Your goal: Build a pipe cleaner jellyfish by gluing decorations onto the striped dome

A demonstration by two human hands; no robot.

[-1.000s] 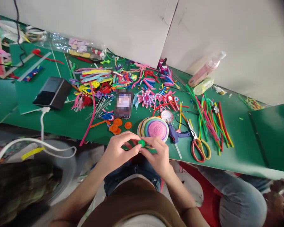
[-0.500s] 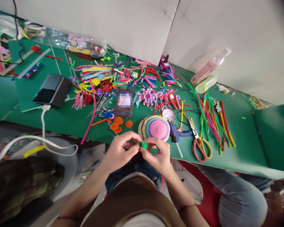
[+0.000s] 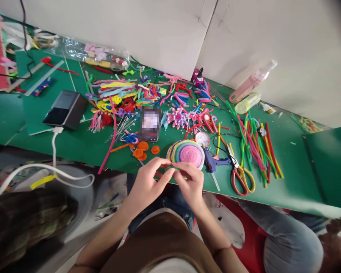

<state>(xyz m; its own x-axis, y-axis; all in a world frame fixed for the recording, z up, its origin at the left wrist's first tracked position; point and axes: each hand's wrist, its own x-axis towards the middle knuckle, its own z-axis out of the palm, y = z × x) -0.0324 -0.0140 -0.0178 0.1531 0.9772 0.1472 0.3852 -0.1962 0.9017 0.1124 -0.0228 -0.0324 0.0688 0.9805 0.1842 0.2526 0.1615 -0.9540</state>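
My left hand [image 3: 152,180] and my right hand [image 3: 190,182] meet at the table's front edge, fingertips pinched together. Between them is a small piece of green pipe cleaner [image 3: 170,168], mostly covered by the fingers. Just beyond the hands sits a striped round coil [image 3: 190,155] with a pink spiral centre. Orange coiled discs [image 3: 142,146] lie to the left of it. A blue glue gun [image 3: 216,162] and scissors with red and yellow handles [image 3: 238,172] lie to the right.
Many loose pipe cleaners [image 3: 118,89] and a phone [image 3: 150,125] cover the middle of the green table. More long pipe cleaners [image 3: 255,148] lie at right. A black device [image 3: 65,110] with a white cable stands left. Bottles [image 3: 252,81] lean by the wall. Someone's knee [image 3: 292,242] shows at lower right.
My fingertips have closed in over the green piece, so less of it shows. The whole view has shifted slightly; the things on the table look unmoved.
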